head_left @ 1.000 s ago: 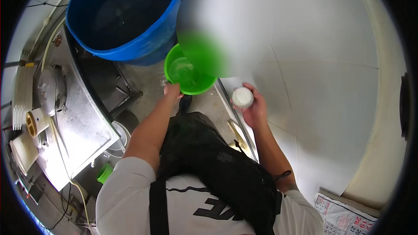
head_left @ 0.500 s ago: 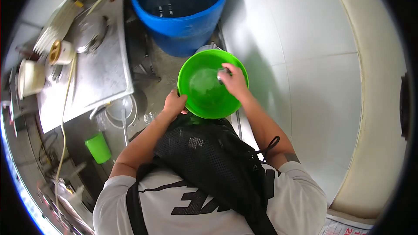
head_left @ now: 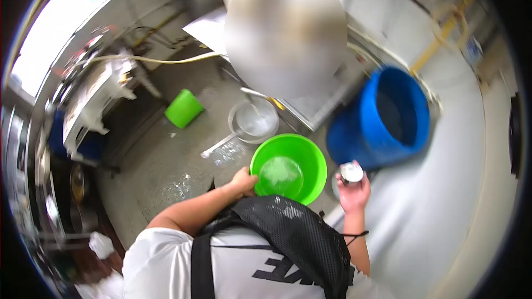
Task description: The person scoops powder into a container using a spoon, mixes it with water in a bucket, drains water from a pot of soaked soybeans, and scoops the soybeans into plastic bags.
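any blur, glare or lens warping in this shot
Head view: fisheye curvature bends straight lines, with black corners; head view: the bright area at upper left is washed out; head view: a round blurred patch hides part of the steel table; head view: the yellow pipe is smeared, while the green basin and left hand look fairly clear.

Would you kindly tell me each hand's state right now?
Left hand: holding a round green plastic basin at its rim.
Right hand: holding a small, round, white-topped object.
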